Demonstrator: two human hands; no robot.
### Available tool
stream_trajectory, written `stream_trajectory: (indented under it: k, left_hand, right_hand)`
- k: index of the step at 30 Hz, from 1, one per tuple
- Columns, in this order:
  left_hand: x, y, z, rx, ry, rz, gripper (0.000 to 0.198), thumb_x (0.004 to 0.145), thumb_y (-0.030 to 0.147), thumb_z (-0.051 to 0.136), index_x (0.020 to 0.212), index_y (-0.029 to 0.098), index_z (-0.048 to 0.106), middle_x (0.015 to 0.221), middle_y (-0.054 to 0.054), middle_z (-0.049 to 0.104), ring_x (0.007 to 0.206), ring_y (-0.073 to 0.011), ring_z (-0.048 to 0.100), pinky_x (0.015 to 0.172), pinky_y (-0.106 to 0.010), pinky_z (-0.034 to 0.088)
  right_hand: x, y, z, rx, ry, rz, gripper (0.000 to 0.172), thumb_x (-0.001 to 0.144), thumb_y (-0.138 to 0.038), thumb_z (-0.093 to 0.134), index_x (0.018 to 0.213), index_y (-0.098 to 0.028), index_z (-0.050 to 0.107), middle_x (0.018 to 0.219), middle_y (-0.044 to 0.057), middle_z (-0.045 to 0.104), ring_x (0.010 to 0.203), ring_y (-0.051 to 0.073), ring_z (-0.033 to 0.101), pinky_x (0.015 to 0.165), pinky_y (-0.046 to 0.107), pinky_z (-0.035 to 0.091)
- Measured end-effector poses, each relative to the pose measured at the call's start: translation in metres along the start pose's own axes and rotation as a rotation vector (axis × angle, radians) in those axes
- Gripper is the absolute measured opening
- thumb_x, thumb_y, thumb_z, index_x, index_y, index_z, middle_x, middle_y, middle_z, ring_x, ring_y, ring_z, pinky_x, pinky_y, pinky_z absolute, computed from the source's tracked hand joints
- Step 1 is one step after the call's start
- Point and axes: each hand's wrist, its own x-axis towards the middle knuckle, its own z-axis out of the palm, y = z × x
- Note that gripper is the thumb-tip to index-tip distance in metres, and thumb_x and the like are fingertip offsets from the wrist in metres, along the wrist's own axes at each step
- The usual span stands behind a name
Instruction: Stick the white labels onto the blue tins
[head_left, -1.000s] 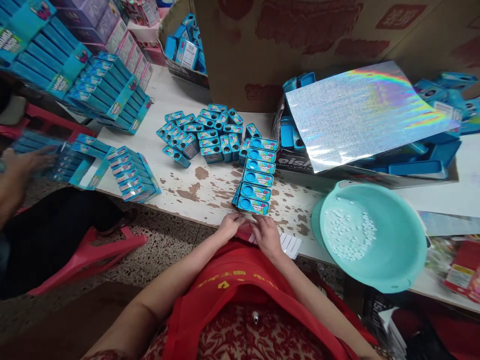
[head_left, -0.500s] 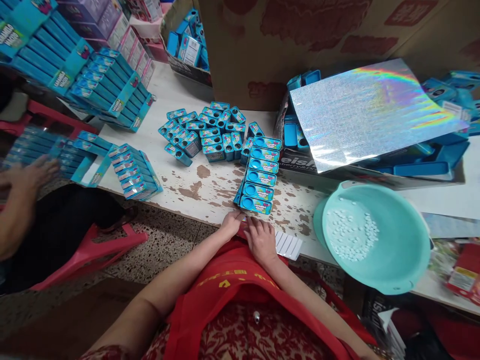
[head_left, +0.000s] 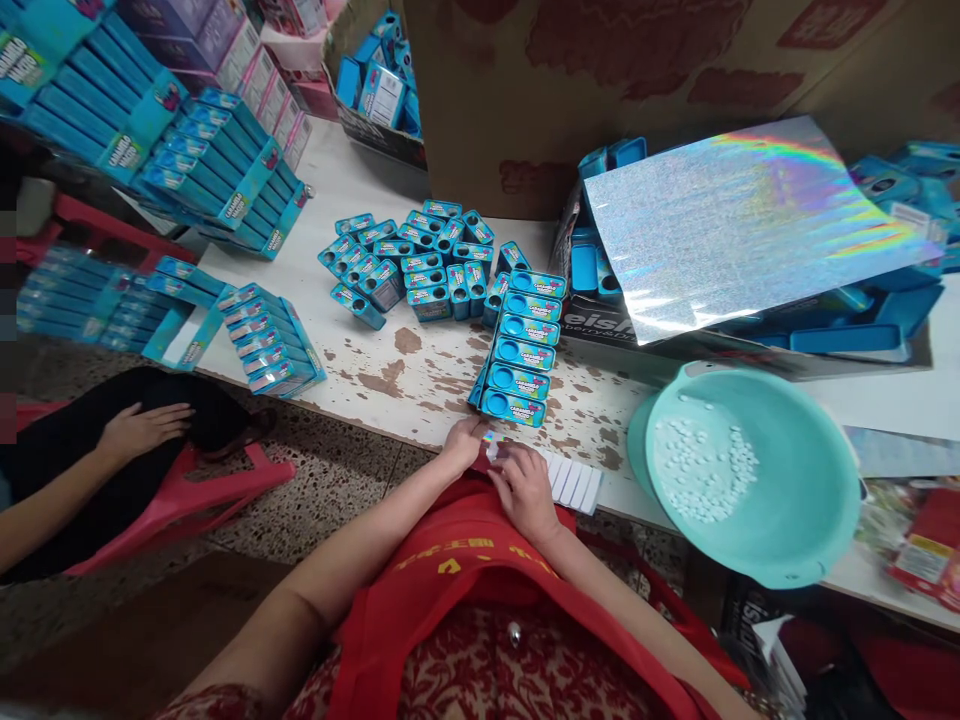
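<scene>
My left hand is at the table's front edge, its fingers pinched on a small shiny rainbow-coloured piece. Close beside it, my right hand has its fingers bent and drawn together, the tips near that piece; what they hold, if anything, is hidden. Partly under my right hand lies a sheet of white strips. Just beyond my hands stands a row of blue tins with round recesses in their tops. Several loose blue tins with dark round holes are grouped farther back.
A turquoise basin with small white pellets stands at right. Behind it, a holographic sheet lies over a carton of blue tins. Filled display boxes are stacked left. A co-worker's hand rests on dark clothing beside a red stool.
My right hand's fingers have lifted and curled, uncovering the shiny piece by my left hand. The co-worker's hand has moved from the blue boxes down onto the lap.
</scene>
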Motion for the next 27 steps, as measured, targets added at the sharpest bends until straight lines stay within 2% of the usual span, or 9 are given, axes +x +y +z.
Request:
stream_trajectory:
  k: [4, 7, 9, 13, 15, 17, 20, 23, 27]
  left_hand:
    - [0.002, -0.001, 0.001, 0.021, 0.012, -0.001, 0.025, 0.080, 0.031, 0.045, 0.073, 0.015, 0.063, 0.073, -0.004, 0.068, 0.072, -0.0176, 0.059, 0.069, -0.027, 0.045]
    - [0.003, -0.001, 0.000, 0.037, 0.010, -0.015, 0.027, 0.082, 0.033, 0.043, 0.073, 0.016, 0.063, 0.071, -0.004, 0.066, 0.069, -0.0178, 0.058, 0.066, -0.027, 0.044]
    - [-0.004, 0.003, -0.007, 0.070, 0.013, -0.006, 0.028, 0.083, 0.035, 0.043, 0.075, 0.016, 0.063, 0.071, -0.005, 0.066, 0.070, -0.0185, 0.058, 0.067, -0.028, 0.044]
    - [-0.040, 0.027, -0.032, 0.088, 0.051, 0.211, 0.035, 0.087, 0.041, 0.038, 0.092, 0.018, 0.065, 0.091, -0.008, 0.067, 0.086, -0.0207, 0.059, 0.080, -0.030, 0.044]
    - [-0.061, 0.045, -0.044, 0.010, -0.061, 0.317, 0.039, 0.083, 0.046, 0.047, 0.105, 0.018, 0.063, 0.104, -0.010, 0.066, 0.094, -0.0218, 0.058, 0.085, -0.030, 0.045]
    - [-0.076, 0.063, -0.050, -0.065, -0.260, 0.300, 0.043, 0.074, 0.045, 0.061, 0.109, 0.019, 0.062, 0.107, -0.009, 0.066, 0.094, -0.0218, 0.059, 0.084, -0.030, 0.046]
    - [-0.084, 0.083, -0.053, -0.158, -0.407, 0.157, 0.025, 0.075, 0.038, 0.062, 0.088, 0.017, 0.065, 0.079, -0.004, 0.067, 0.074, -0.0166, 0.061, 0.073, -0.027, 0.049]
    - [-0.079, 0.095, -0.059, -0.138, -0.341, 0.150, 0.021, 0.081, 0.035, 0.054, 0.074, 0.017, 0.062, 0.061, 0.001, 0.059, 0.060, -0.0121, 0.055, 0.064, -0.024, 0.046]
    - [-0.066, 0.111, -0.077, -0.044, -0.292, 0.212, 0.023, 0.084, 0.034, 0.049, 0.097, 0.018, 0.060, 0.061, 0.003, 0.055, 0.057, -0.0103, 0.051, 0.057, -0.021, 0.042]
  right_hand:
    - [-0.001, -0.005, -0.010, 0.028, -0.062, 0.068, 0.017, 0.091, -0.023, 0.048, 0.081, -0.020, 0.061, 0.076, 0.005, 0.064, 0.076, 0.020, 0.052, 0.070, 0.033, 0.039]
    - [0.002, -0.013, -0.027, 0.193, -0.038, 0.166, 0.017, 0.089, -0.027, 0.052, 0.077, -0.021, 0.061, 0.071, 0.003, 0.063, 0.072, 0.018, 0.054, 0.068, 0.031, 0.040]
    - [0.007, -0.019, -0.043, 0.369, 0.016, 0.314, 0.016, 0.087, -0.031, 0.056, 0.075, -0.021, 0.059, 0.071, 0.001, 0.063, 0.070, 0.016, 0.056, 0.067, 0.029, 0.042]
    - [0.020, -0.030, -0.080, 0.649, 0.050, 0.565, 0.020, 0.079, -0.038, 0.062, 0.071, -0.020, 0.059, 0.066, -0.001, 0.062, 0.063, 0.014, 0.056, 0.063, 0.027, 0.045]
    - [0.026, -0.035, -0.095, 0.718, 0.035, 0.598, 0.021, 0.077, -0.039, 0.064, 0.070, -0.020, 0.060, 0.065, -0.002, 0.062, 0.063, 0.014, 0.056, 0.063, 0.027, 0.045]
    - [0.031, -0.040, -0.105, 0.771, 0.013, 0.593, 0.021, 0.076, -0.039, 0.065, 0.070, -0.019, 0.061, 0.066, -0.001, 0.062, 0.063, 0.013, 0.056, 0.063, 0.026, 0.045]
    - [0.038, -0.046, -0.108, 0.822, 0.016, 0.588, 0.021, 0.075, -0.039, 0.066, 0.071, -0.019, 0.062, 0.067, -0.001, 0.063, 0.064, 0.014, 0.056, 0.064, 0.027, 0.046]
    - [0.049, -0.047, -0.097, 0.759, 0.151, 0.602, 0.021, 0.075, -0.040, 0.066, 0.073, -0.019, 0.064, 0.072, 0.001, 0.062, 0.071, 0.016, 0.057, 0.070, 0.031, 0.047]
    - [0.067, -0.046, -0.077, 0.545, 0.397, 0.566, 0.023, 0.073, -0.044, 0.068, 0.072, -0.021, 0.068, 0.092, 0.005, 0.055, 0.094, 0.021, 0.053, 0.086, 0.039, 0.043]
